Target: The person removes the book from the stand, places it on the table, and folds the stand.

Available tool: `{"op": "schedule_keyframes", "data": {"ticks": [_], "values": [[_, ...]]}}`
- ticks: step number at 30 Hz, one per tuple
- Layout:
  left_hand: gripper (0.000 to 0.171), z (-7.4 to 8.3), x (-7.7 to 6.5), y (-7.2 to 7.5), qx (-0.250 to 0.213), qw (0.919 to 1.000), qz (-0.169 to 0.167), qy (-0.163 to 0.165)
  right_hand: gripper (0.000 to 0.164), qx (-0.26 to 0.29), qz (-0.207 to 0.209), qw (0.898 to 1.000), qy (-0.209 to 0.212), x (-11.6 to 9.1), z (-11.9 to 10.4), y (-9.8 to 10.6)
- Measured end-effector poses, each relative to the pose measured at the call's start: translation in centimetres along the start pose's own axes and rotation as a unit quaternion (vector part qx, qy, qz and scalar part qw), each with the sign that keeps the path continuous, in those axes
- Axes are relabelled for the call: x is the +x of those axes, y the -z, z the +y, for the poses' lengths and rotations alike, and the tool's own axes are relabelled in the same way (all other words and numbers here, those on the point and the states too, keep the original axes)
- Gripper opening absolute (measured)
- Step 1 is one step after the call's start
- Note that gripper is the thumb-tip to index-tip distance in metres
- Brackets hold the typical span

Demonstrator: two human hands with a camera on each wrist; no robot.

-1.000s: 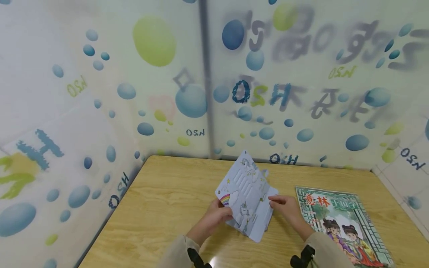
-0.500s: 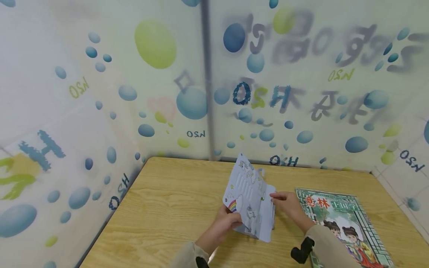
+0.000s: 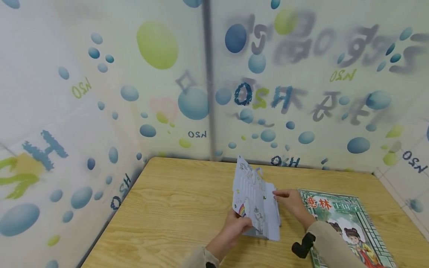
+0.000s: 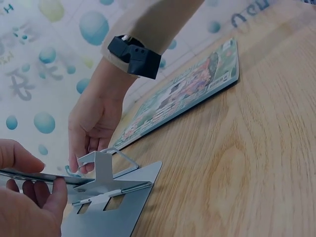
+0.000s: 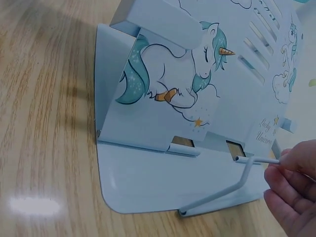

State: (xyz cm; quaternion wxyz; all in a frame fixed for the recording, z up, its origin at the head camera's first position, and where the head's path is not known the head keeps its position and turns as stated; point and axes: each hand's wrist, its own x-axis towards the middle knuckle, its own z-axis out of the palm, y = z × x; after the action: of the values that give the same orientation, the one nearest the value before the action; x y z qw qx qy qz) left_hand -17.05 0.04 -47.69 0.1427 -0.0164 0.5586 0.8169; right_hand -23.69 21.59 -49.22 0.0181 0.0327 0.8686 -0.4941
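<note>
A white folding book stand [image 3: 251,193] with unicorn and rainbow prints stands partly unfolded on the table, its back panel tilted up from a flat base plate [image 5: 143,187]. My left hand [image 3: 232,229] grips the panel's lower left edge, thumb on the printed face; in the left wrist view the left hand [image 4: 32,197] pinches the panel's edge. My right hand [image 3: 293,203] is at the stand's right side. Up close in the right wrist view, the right hand [image 5: 294,182] pinches the end of a bent white wire support [image 5: 217,196] joined to the base.
To the right a magazine [image 3: 345,223] with a green cover lies flat, partly under the right forearm. The wooden table [image 3: 161,201] meets a wall covering [image 3: 161,93] with blue and green dots at the back and left.
The printed panel has turned to a steeper, more edge-on angle and shifted right. My left hand has moved right with it, while my right hand has stayed near the stand's right edge.
</note>
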Motion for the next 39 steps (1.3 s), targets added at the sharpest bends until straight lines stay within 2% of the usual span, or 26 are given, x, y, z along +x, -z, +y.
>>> {"op": "schedule_keyframes", "data": {"ticks": [5, 8, 10, 15, 19, 24, 30, 34, 39], "values": [[0.056, -0.2, -0.1, -0.2, -0.007, 1.0, 0.0, 0.001, 0.021, -0.005, 0.001, 1.0, -0.002, 0.0, 0.1, 0.2], [0.056, 0.1, -0.1, 0.1, 0.007, 0.9998, -0.015, 0.007, 0.021, -0.01, -0.001, 1.0, 0.002, 0.0, 0.1, 0.2], [0.053, 0.3, 0.0, 0.6, 0.021, 0.9989, -0.039, 0.012, 0.021, -0.017, -0.007, 1.0, 0.012, -0.1, 0.0, 0.4], [0.037, 1.8, 0.4, 2.8, 0.105, 0.9875, -0.114, 0.029, 0.022, -0.043, -0.042, 0.997, 0.039, -1.3, -0.8, 1.2], [0.032, 4.1, 1.0, 4.4, 0.178, 0.9742, -0.134, 0.035, 0.023, -0.055, -0.074, 0.994, 0.067, -2.6, -1.6, 1.7], [0.03, 7.2, 2.2, 5.6, 0.213, 0.9693, -0.12, 0.03, 0.023, -0.061, -0.109, 0.985, 0.12, -4.2, -2.4, 1.4], [0.034, 10.4, 4.1, 5.3, 0.22, 0.9696, -0.097, 0.047, 0.024, -0.013, -0.154, 0.975, 0.158, -6.1, -4.0, 0.1], [0.04, 11.2, 5.3, 4.8, 0.217, 0.9698, -0.084, 0.072, 0.028, 0.019, -0.162, 0.973, 0.161, -7.2, -5.3, -1.1], [0.046, 11.1, 6.2, 4.0, 0.209, 0.9709, -0.077, 0.088, 0.029, 0.066, -0.13, 0.974, 0.173, -8.1, -6.4, -2.8]]}}
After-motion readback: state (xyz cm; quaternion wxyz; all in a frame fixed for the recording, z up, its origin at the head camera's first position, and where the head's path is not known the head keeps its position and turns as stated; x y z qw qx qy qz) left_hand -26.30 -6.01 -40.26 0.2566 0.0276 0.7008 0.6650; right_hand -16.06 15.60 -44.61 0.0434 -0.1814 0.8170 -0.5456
